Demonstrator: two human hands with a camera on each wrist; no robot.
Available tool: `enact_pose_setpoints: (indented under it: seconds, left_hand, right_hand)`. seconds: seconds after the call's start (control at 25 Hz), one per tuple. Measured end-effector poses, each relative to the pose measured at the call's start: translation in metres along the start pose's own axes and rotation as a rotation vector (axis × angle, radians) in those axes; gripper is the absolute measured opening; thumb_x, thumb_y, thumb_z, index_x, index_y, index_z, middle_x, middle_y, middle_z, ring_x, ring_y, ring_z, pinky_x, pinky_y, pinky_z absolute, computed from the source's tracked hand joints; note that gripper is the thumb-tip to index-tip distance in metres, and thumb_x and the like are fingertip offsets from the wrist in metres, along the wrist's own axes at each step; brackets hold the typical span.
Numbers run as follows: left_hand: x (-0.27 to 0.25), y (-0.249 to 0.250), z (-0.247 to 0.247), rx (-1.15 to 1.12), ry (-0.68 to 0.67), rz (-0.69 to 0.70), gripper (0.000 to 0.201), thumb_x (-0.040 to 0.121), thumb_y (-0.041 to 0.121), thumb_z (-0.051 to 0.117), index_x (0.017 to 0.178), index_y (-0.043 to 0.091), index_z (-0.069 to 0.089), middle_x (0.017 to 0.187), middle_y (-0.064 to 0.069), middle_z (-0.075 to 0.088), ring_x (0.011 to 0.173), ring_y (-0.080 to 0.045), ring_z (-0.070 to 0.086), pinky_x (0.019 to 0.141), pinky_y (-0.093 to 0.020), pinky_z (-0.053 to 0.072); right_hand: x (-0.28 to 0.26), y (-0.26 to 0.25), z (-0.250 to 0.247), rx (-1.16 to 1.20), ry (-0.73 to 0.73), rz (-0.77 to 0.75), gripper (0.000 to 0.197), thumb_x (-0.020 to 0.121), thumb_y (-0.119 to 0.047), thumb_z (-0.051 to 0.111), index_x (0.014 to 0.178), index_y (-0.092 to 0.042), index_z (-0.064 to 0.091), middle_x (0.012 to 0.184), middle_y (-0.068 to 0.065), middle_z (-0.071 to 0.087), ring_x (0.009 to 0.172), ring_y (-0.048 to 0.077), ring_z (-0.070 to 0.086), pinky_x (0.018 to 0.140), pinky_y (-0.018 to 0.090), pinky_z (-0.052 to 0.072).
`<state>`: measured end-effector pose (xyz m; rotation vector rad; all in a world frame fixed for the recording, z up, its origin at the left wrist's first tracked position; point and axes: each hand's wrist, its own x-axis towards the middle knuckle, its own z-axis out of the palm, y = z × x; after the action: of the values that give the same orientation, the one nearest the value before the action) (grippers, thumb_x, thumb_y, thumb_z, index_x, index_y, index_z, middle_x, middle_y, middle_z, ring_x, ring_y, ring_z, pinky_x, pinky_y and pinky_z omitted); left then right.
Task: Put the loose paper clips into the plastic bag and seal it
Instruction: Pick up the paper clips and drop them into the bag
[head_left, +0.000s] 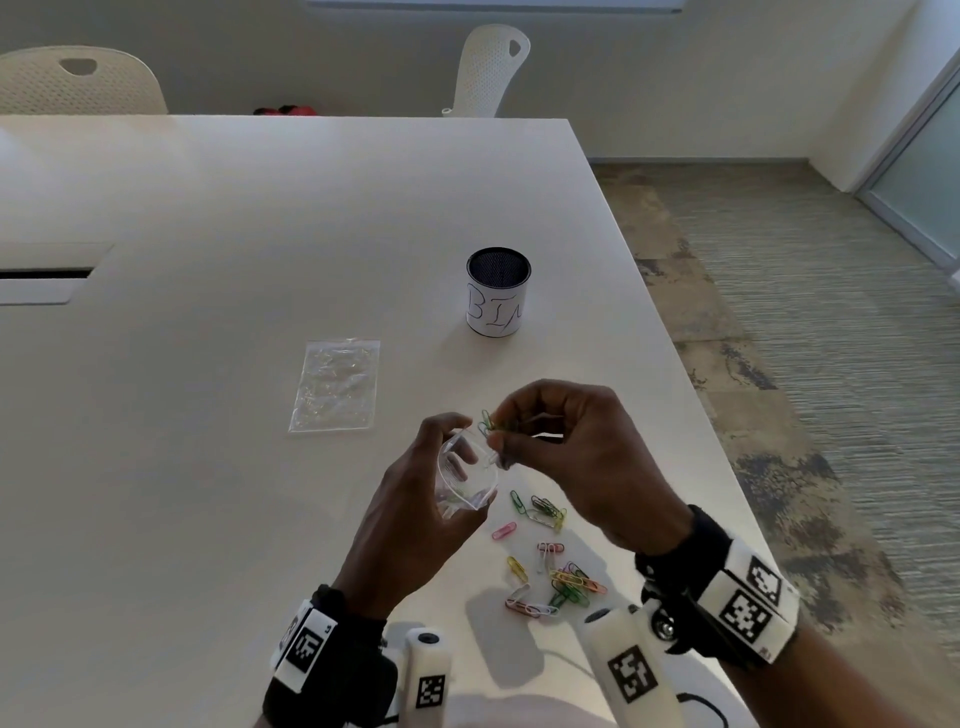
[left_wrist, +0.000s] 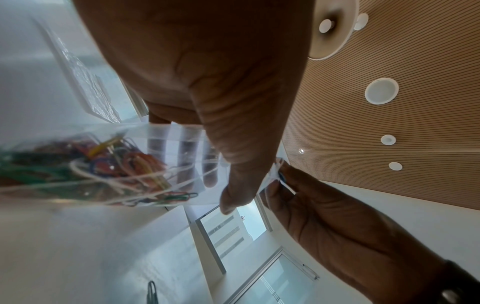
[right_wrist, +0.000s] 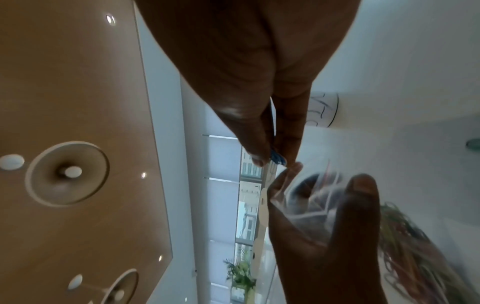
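We are holding the little plastic bag (head_left: 466, 480) up over the table (head_left: 260, 260) in our left hand (head_left: 415, 514), fingers curled round it, keeping its mouth open. Our right hand (head_left: 576, 457) is pinching a few paper clips (head_left: 491, 422) right at that mouth. Some clips are already sitting in the bag. Many loose clips (head_left: 550, 577) are lying on the table just below our hands, so we are only partway. Sealing the bag is not done yet.
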<state>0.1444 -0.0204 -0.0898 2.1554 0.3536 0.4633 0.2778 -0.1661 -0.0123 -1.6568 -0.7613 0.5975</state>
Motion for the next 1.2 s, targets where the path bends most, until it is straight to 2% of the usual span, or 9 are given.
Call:
enact_pose_setpoints:
  seconds: [0.08,0.2,0.4,0.6,0.72,0.84,1.0,1.08,1.2]
  left_hand:
    - [-0.001,0.001,-0.001,-0.012,-0.001,-0.017,0.07,0.081,0.027,0.087,0.134,0.034,0.042,0.107,0.015,0.066,0.09,-0.006,0.069,0.069,-0.022,0.06]
    - [-0.001,0.001,-0.001,-0.043,-0.02,-0.043,0.071,0.081,0.022,0.086,0.134,0.036,0.041,0.111,0.01,0.07,0.088,-0.008,0.073,0.07,-0.033,0.063]
    - [-0.002,0.001,-0.002,-0.032,-0.012,-0.03,0.069,0.081,0.021,0.087,0.133,0.034,0.043,0.109,0.012,0.07,0.089,-0.006,0.072,0.071,-0.024,0.061]
    - [-0.001,-0.002,-0.002,0.016,0.0,0.008,0.071,0.081,0.027,0.086,0.135,0.033,0.04,0.106,0.018,0.063,0.093,-0.005,0.067,0.072,-0.021,0.06]
    - [-0.001,-0.002,-0.004,0.018,-0.005,0.016,0.073,0.081,0.031,0.085,0.138,0.032,0.039,0.108,0.018,0.063,0.094,-0.005,0.067,0.074,-0.023,0.061]
    - [-0.003,-0.002,-0.004,0.001,-0.007,0.01,0.073,0.082,0.028,0.085,0.139,0.033,0.04,0.108,0.017,0.063,0.095,-0.008,0.067,0.076,-0.029,0.062]
    - [-0.008,0.002,-0.003,-0.017,-0.012,0.0,0.071,0.082,0.028,0.085,0.138,0.033,0.041,0.107,0.016,0.063,0.095,-0.01,0.068,0.075,-0.03,0.062]
    - [-0.011,0.004,-0.003,-0.021,-0.015,0.004,0.07,0.083,0.028,0.084,0.138,0.031,0.041,0.106,0.015,0.063,0.094,-0.011,0.068,0.074,-0.027,0.062]
    - [-0.015,0.006,-0.004,-0.013,-0.011,0.011,0.07,0.083,0.025,0.085,0.138,0.03,0.042,0.106,0.015,0.063,0.094,-0.01,0.067,0.074,-0.024,0.061]
  right_hand:
    - [0.0,0.002,0.014,-0.065,0.026,-0.051,0.012,0.083,-0.004,0.083,0.089,-0.009,0.075,0.081,0.006,0.076,0.076,0.021,0.076,0.075,0.033,0.065]
    - [-0.001,0.008,0.028,-0.192,0.04,-0.102,0.015,0.081,-0.001,0.083,0.087,-0.011,0.074,0.08,-0.002,0.076,0.077,0.01,0.076,0.072,0.025,0.064]
    - [-0.002,0.004,0.026,-0.32,-0.041,-0.15,0.014,0.085,-0.006,0.083,0.096,-0.014,0.079,0.092,-0.005,0.081,0.084,-0.001,0.076,0.08,0.018,0.062]
    - [-0.002,-0.001,0.004,-0.395,0.008,-0.197,0.01,0.087,-0.011,0.08,0.097,-0.014,0.082,0.088,-0.007,0.081,0.08,-0.004,0.074,0.076,0.008,0.055]
    - [-0.009,0.011,-0.018,-0.464,-0.026,-0.079,0.011,0.086,-0.019,0.083,0.096,-0.018,0.08,0.084,-0.009,0.077,0.077,0.001,0.073,0.076,0.019,0.061]
    - [-0.029,0.03,-0.037,-0.681,-0.195,0.149,0.04,0.081,-0.039,0.084,0.113,-0.021,0.071,0.097,-0.009,0.068,0.083,0.006,0.068,0.08,0.03,0.061]
    - [-0.069,0.047,-0.048,-0.982,-0.326,0.339,0.065,0.079,-0.058,0.077,0.131,-0.028,0.052,0.118,-0.012,0.055,0.095,0.006,0.059,0.084,0.025,0.053]
    - [-0.084,0.051,-0.054,-1.044,-0.303,0.418,0.065,0.079,-0.059,0.078,0.128,-0.026,0.05,0.119,-0.008,0.054,0.1,0.012,0.06,0.084,0.026,0.051]
    - [-0.1,0.058,-0.054,-1.017,-0.265,0.537,0.046,0.084,-0.041,0.081,0.117,-0.022,0.055,0.108,-0.005,0.054,0.095,0.014,0.057,0.079,0.023,0.043]
